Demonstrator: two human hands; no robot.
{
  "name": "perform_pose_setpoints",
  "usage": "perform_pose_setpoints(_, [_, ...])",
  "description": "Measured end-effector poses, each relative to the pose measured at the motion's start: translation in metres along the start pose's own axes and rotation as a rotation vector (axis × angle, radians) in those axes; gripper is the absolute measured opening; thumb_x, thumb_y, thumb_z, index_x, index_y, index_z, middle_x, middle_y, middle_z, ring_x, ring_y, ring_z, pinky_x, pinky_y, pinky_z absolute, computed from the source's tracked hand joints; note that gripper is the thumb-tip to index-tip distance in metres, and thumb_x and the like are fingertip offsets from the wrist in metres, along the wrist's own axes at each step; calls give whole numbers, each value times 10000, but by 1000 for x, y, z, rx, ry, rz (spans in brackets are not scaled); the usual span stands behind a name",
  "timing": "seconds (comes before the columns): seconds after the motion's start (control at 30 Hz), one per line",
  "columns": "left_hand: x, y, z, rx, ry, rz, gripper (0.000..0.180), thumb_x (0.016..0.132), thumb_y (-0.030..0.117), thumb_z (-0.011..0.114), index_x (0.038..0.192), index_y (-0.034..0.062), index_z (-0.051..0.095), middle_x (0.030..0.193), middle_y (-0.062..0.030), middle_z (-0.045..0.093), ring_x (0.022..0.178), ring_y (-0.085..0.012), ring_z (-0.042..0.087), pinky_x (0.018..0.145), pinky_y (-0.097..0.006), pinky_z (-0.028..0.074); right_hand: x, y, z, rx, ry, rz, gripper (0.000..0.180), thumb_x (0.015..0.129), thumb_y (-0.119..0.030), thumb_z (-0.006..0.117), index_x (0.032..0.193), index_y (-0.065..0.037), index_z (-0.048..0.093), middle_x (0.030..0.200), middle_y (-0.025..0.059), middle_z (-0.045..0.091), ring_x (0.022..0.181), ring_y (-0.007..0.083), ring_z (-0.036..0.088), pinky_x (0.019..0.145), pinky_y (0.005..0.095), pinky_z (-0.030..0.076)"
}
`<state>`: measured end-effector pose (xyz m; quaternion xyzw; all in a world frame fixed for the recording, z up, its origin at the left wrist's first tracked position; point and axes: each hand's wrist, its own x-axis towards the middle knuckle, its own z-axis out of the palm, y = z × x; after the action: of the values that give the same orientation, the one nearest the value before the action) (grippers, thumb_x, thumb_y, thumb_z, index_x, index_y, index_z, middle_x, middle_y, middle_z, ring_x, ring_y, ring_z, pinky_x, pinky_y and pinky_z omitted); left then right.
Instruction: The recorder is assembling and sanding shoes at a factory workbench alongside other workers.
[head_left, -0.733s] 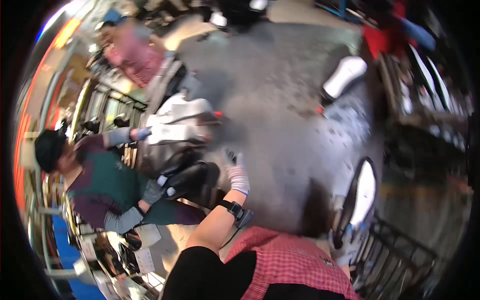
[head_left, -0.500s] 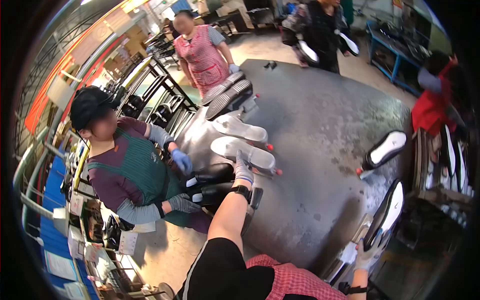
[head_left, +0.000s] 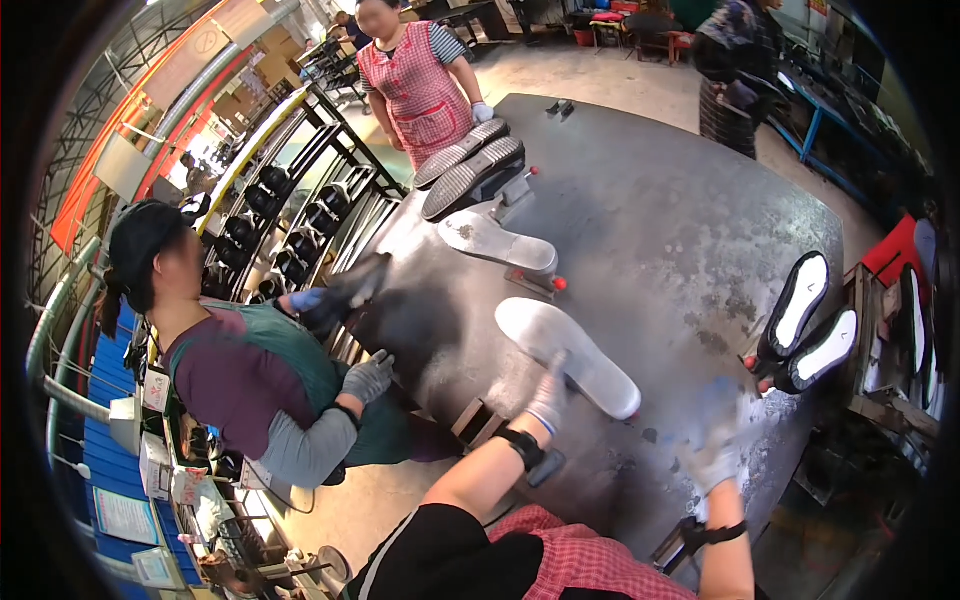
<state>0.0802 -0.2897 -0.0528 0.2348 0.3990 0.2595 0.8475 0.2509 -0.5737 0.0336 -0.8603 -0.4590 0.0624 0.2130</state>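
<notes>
My gloved left hand (head_left: 548,402) grips a pale shoe sole (head_left: 535,330) at its edge, over the near part of the metal table. Whatever is under that sole is hidden. To the right, my gloved right hand (head_left: 715,455) is smeared by motion, so its fingers cannot be read. Past it, two black shoes with white soles facing up (head_left: 822,350) rest side by side at the table's right edge, red knobs by them. Another pale sole (head_left: 497,243) lies beyond my left hand on a red-knobbed stand.
Shoes with grey treaded soles (head_left: 475,180) lie farther back on the table (head_left: 690,230). A co-worker in a green apron (head_left: 290,345) stands at left, handling blurred dark items (head_left: 350,290). Another person in a checked apron (head_left: 425,90) stands behind. Racks (head_left: 320,190) hold black footwear.
My left hand has moved the pale sole rightward, away from its neighbour. My right hand has left the white-soled shoe, now beside its match, and moved left. The co-worker's black boots have shifted.
</notes>
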Motion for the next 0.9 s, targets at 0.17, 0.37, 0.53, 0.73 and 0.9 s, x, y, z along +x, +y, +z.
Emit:
perform_pose_setpoints(0.17, [-73, -89, 55, 110, -289, -222, 698, 953, 365, 684, 1512, 83, 375, 1432, -113, 531, 1327, -288, 491, 1174, -434, 364, -33, -61, 23, -37, -247, 53, 1055, 643, -328, 867, 1556, -112, 384, 1533, 343, 327, 1378, 515, 392, 1164, 530, 352])
perform_pose_setpoints(0.37, [-98, -184, 129, 396, -524, -364, 736, 923, 196, 730, 1535, 39, 352, 1441, -101, 534, 1332, -237, 469, 1158, -365, 355, -111, 5, -36, -59, -84, 386, 1083, 593, -217, 868, 1556, -122, 384, 1285, 307, 496, 1168, 487, 537, 1000, 530, 475])
perform_pose_setpoints(0.53, [-113, -228, 160, 837, -884, -419, 700, 968, 477, 642, 1471, 23, 469, 1395, -98, 575, 1256, -235, 514, 1102, -379, 404, -163, 1, -53, -117, -53, 738, 1131, 616, -371, 856, 1576, -66, 340, 1338, 264, 532, 1172, 427, 594, 981, 474, 521])
perform_pose_setpoints(0.73, [-138, -241, 146, 997, -978, -766, 698, 993, 544, 551, 1426, -3, 537, 1346, -118, 622, 1279, -252, 550, 1097, -379, 422, -215, -36, -54, 103, -31, 1069, 904, 758, -458, 727, 1540, -145, 399, 1260, 301, 545, 1079, 442, 636, 924, 489, 550])
perform_pose_setpoints(0.9, [-187, -257, 120, 802, -1002, -934, 706, 1011, 496, 563, 1508, 18, 418, 1479, -129, 514, 1355, -276, 499, 1158, -429, 390, -278, -75, -35, 222, 232, 1127, 982, 720, -341, 769, 1596, -272, 329, 1259, 251, 553, 1137, 433, 603, 924, 491, 535])
